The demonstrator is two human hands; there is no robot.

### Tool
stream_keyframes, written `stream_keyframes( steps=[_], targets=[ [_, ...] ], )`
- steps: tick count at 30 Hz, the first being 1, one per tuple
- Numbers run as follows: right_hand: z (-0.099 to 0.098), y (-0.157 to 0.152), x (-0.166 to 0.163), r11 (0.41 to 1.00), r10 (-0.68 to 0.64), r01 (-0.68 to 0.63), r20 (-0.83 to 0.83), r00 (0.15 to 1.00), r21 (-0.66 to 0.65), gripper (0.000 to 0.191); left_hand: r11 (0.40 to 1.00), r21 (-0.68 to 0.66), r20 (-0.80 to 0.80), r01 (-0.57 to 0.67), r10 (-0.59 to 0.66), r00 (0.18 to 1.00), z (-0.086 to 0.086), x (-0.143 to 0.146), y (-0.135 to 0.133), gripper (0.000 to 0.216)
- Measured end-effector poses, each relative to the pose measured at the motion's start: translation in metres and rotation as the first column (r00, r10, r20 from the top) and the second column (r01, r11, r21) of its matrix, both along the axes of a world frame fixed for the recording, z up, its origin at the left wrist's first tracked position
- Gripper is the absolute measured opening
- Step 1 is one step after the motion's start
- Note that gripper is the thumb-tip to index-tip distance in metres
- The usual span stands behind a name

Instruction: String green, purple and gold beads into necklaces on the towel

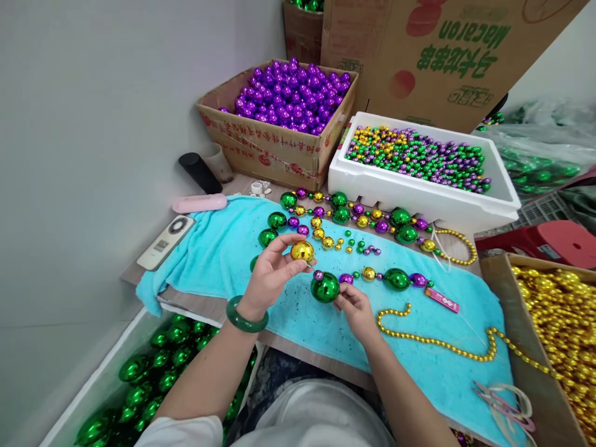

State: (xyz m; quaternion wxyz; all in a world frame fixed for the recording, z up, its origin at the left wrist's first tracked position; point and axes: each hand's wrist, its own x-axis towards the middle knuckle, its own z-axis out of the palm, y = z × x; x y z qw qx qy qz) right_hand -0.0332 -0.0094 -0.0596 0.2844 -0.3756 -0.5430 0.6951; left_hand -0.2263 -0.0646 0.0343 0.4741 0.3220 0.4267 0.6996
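My left hand [270,273], with a green bangle [247,315] at the wrist, pinches a shiny gold bead [302,251] between thumb and fingers. Just below and right of it, my right hand [354,308] grips a bead strand at its large green bead [325,288]. A small purple bead [318,275] sits at that strand's near end, close to the gold bead. From my right hand the strand runs right over the towel, through a gold bead [369,274] and another large green bead [397,279], to a pink tag [442,300].
Bead strands [341,215] and loose small beads [361,246] lie on the turquoise towel [298,323]. Behind stand a carton of purple beads [261,146] and a white foam box [419,192]. A gold bead chain [437,342] and scissors [505,406] lie right. Green balls [158,366] fill a bin lower left.
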Motion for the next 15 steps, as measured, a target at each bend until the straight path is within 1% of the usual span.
stream_keyframes(
  steps=[4, 10, 15],
  targets=[
    [0.0011, -0.001, -0.0003, 1.0, 0.002, -0.001, 0.003, 1.0, -0.01, 0.029, 1.0, 0.004, -0.026, -0.01, 0.01, 1.0, -0.0021, -0.0004, 0.0002, 0.038],
    [-0.0003, -0.0041, -0.0027, 0.999, 0.004, -0.005, -0.018, 1.0, -0.042, 0.031, 0.999, 0.003, -0.024, -0.039, 0.039, 0.999, -0.0015, 0.0034, 0.0005, 0.038],
    [-0.0023, -0.0052, -0.0027, 0.999, -0.004, 0.004, -0.019, 1.0, -0.035, 0.031, 0.999, -0.027, -0.009, -0.029, 0.029, 1.0, 0.0005, 0.0045, 0.0001, 0.04]
  ],
)
